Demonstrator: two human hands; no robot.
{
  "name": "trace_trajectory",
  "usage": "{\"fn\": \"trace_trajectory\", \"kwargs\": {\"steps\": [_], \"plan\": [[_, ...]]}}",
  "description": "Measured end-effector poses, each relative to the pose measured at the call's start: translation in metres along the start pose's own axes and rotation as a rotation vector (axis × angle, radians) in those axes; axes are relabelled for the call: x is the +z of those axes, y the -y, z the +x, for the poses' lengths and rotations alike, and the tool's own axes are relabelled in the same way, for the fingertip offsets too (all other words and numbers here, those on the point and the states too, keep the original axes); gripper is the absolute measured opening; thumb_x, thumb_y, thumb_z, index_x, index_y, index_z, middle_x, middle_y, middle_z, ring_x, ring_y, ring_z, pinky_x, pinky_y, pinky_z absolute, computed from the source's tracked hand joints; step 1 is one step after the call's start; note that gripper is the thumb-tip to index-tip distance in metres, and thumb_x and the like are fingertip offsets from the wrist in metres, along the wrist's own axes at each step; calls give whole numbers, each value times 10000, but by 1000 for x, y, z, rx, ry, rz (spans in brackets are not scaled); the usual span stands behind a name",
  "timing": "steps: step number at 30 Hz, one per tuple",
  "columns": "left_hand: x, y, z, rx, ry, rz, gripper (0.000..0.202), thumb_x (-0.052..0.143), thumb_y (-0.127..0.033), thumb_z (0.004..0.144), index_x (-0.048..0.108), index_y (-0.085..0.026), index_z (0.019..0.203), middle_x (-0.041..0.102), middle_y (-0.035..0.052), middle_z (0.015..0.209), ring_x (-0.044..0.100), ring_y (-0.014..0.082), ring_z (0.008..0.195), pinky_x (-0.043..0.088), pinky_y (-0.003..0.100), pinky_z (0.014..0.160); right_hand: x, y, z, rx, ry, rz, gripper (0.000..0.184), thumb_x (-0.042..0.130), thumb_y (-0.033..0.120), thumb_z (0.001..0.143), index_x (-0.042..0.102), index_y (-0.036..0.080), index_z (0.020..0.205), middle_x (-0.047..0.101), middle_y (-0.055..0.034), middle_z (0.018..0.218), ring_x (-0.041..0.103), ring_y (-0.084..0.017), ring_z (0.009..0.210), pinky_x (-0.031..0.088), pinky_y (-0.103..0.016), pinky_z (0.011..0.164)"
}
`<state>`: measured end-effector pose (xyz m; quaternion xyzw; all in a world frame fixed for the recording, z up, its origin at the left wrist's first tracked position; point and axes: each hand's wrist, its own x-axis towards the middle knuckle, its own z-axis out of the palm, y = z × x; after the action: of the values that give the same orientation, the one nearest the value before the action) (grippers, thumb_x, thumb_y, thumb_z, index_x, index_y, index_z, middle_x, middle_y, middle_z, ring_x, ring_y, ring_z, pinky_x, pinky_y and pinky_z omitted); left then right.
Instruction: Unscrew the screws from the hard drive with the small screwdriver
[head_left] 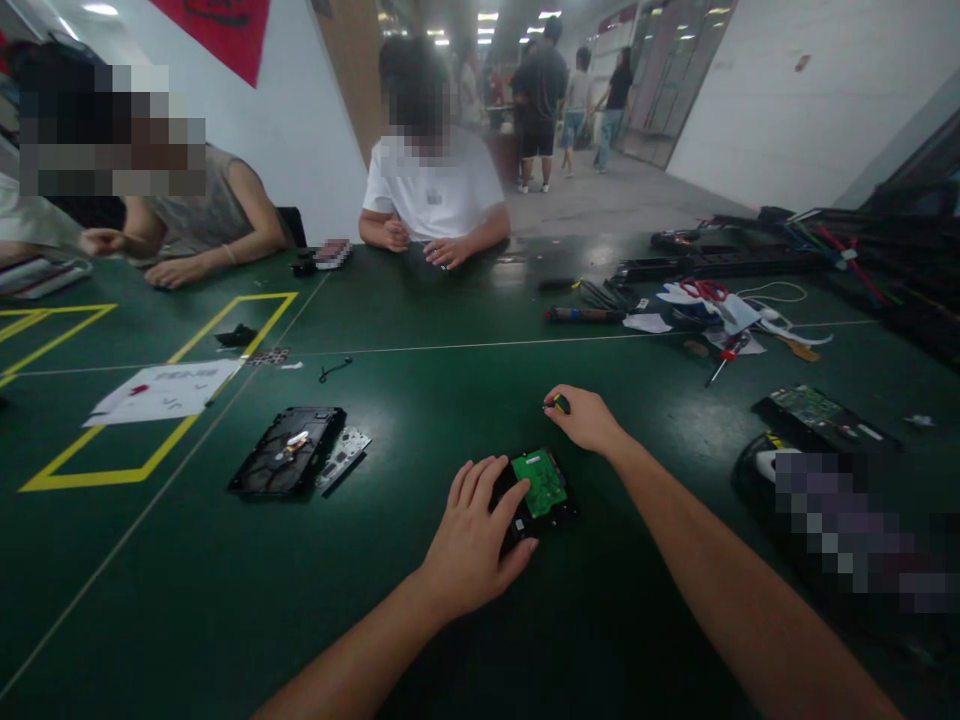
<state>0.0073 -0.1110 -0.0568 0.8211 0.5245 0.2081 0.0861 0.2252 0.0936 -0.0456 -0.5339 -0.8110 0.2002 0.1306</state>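
Note:
A hard drive [544, 480] with a green circuit board facing up lies on the table in front of me. My left hand [480, 525] rests over its left part, with the fingers across the top and the thumb along the near edge, holding it. Beyond the drive's far right corner, my right hand [581, 412] is closed on a small black-and-yellow screwdriver [559, 403]. It is raised apart from the drive, and most of the tool is hidden by the fingers.
Left lies an opened black casing [289, 450] beside a metal-plated board [343, 460]. A paper sheet [165, 390] sits near yellow tape. Right are a red screwdriver [727, 357], gloves [712, 305], another circuit board [821, 415] and a black bag [757, 500]. People sit across the table.

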Motion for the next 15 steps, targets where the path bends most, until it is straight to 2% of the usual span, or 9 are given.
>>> {"fn": "trace_trajectory", "kwargs": {"steps": [10, 15], "plan": [[-1, 0, 1, -1, 23, 2, 689, 709, -461, 928, 483, -261, 1548, 383, 175, 1651, 347, 411, 1548, 277, 696, 1271, 11, 2, 7, 1, 18, -59, 120, 629, 280, 1000, 712, 233, 1072, 726, -84, 1082, 666, -244, 991, 470, -337, 865], [-1, 2, 1, 2, 23, -18, 699, 707, -473, 932, 458, -263, 1551, 389, 179, 1644, 350, 399, 1552, 278, 689, 1276, 13, 6, 5, 29, 14, -69, 165, 569, 284, 1032, 707, 222, 1100, 701, -105, 1115, 662, -250, 983, 472, -345, 841]]}}
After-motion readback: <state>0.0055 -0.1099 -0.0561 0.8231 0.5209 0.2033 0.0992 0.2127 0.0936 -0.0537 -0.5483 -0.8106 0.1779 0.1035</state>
